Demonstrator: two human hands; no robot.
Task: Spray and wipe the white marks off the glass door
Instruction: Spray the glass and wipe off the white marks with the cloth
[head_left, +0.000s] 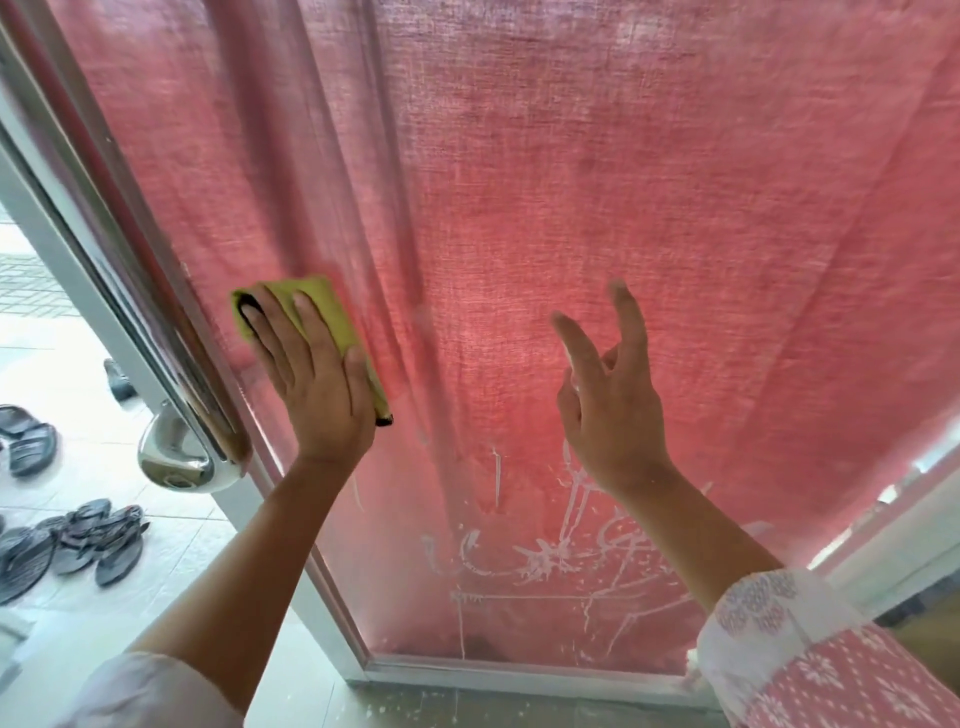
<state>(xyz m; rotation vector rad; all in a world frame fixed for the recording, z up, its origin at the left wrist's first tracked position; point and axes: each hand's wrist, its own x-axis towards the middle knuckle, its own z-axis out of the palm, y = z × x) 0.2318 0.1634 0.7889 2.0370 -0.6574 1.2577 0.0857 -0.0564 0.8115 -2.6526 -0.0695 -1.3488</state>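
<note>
The glass door (519, 218) fills the view, with a red curtain behind it. White marks (545, 556) streak the lower part of the pane. My left hand (311, 374) presses a yellow-green cloth (332, 317) flat against the glass near the door's left edge, fingers straight. My right hand (613, 395) is raised in front of the glass, fingers spread and holding nothing. No spray bottle is in view.
A chrome door handle (182, 457) sticks out on the left frame (62, 270). Several dark sandals (78, 540) lie on the tiled floor outside, left of the door. White drips spot the sill (467, 696) below the glass.
</note>
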